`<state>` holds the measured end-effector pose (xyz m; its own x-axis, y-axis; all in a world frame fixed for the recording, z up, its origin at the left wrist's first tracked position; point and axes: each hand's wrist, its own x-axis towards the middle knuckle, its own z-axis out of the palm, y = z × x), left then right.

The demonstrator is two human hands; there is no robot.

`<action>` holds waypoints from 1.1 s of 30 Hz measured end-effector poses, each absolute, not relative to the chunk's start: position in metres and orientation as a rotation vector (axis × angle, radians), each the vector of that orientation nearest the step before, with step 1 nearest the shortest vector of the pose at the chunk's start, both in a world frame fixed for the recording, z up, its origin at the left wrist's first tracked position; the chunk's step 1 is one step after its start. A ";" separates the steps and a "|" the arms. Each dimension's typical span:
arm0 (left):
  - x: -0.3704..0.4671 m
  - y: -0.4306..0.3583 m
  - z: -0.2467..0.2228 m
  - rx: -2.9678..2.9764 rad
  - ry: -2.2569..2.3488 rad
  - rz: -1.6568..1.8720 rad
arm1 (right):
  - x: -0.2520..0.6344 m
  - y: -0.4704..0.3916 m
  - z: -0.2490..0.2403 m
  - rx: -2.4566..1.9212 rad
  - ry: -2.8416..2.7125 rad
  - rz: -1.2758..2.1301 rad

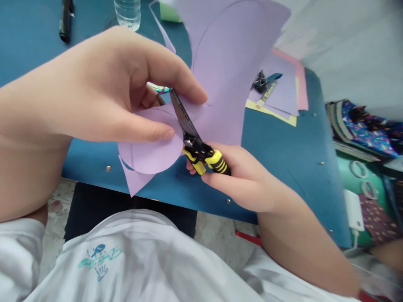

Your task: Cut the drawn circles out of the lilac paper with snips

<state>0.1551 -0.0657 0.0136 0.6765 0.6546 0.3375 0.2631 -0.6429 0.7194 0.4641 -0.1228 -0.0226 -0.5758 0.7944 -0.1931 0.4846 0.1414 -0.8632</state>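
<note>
A large sheet of purple paper (220,75) with a curved pencil line on it stands up over the table. My left hand (126,84) pinches it, the thumb lying on a rounded, partly cut piece near the front edge. In my right hand (239,176) is a pair of scissors (195,144) with yellow and black handles, gripped around the handles. Its dark blades point up and left into the paper, between my left thumb and index finger. A pointed offcut of the same paper hangs below the rounded piece. Some of my left fingers are hidden behind the paper.
The blue table (277,163) carries a water bottle (128,14) and a black pen-like object (66,21) at the back. Coloured sheets (288,100) with small items on top lie to the right. Beyond the edge are a patterned bag (371,130) and a white adapter (353,209).
</note>
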 end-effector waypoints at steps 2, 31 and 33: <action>0.154 -0.066 0.014 2.244 0.712 0.774 | 0.465 -0.123 -0.024 -1.241 -2.136 1.397; 0.155 -0.063 0.019 2.195 0.705 0.667 | 0.460 -0.124 -0.021 -1.266 -2.169 1.246; 0.156 -0.063 0.019 2.184 0.721 0.662 | 0.461 -0.124 -0.021 -1.278 -2.168 1.251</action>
<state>0.1557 -0.0634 0.0188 0.7105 0.6642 0.2323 0.2881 -0.5758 0.7651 0.4606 -0.1243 -0.0208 -0.5433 0.8274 -0.1426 0.5376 0.2123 -0.8161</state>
